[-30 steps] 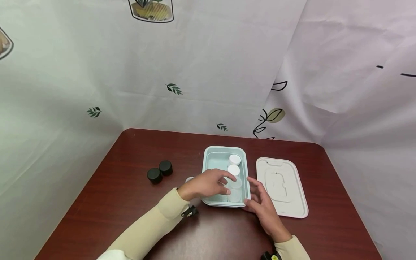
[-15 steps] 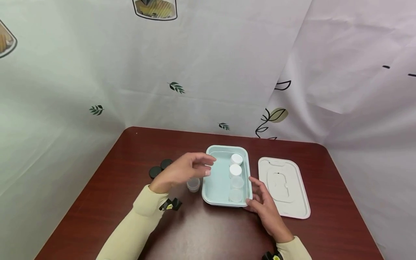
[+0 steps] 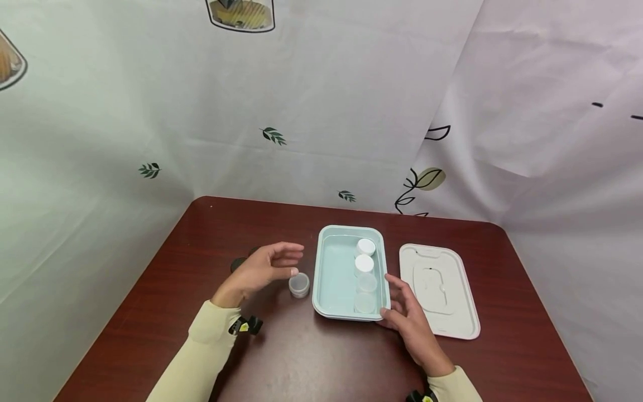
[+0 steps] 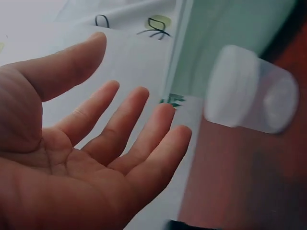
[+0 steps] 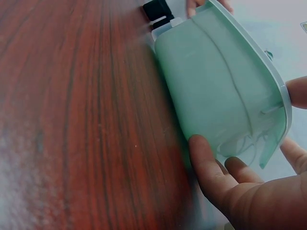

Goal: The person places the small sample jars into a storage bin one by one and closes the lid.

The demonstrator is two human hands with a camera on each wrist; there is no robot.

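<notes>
Dark reddish-brown wooden table [image 3: 211,234] across the lower frame. Flat white rectangular plastic lid [image 3: 438,290] lying right of centre. Two round black caps [image 3: 236,262] left of centre, mostly hidden. White fabric backdrop [image 3: 321,100] with small green leaf prints filling the upper frame; plainer white sheet [image 3: 562,145] with black line drawings at right.

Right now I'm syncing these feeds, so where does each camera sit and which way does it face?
Head: above, looking down at the table; both hands and sleeves show.
Left wrist: behind the empty left hand, facing the small jar.
Right wrist: low, facing the green tray; right hand touches it.
Shared: all show the tray.
</notes>
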